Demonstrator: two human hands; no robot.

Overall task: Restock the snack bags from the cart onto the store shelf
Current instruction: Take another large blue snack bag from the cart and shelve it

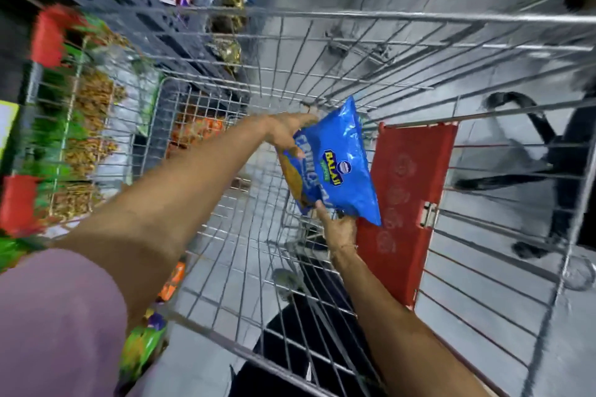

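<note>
While both arms reach down into the wire shopping cart [322, 51], 2 hands hold 1 blue Balaji snack bag [338, 167] above the cart's floor. Left hand [287, 132] grips the bag's upper left edge, thumb over its face. Right hand [338, 226] pinches the bottom edge from beneath. Just right of the bag, the red child-seat flap [409, 190] hangs. At left, blurred wire shelf baskets [80, 126] hold snack packs.

Bright, even store light falls from overhead. Glare streaks the glossy blue snack bag [338, 167]. The shelf [74, 138] at left smears with motion blur, and the cart [354, 14] wires bow at the edges.
</note>
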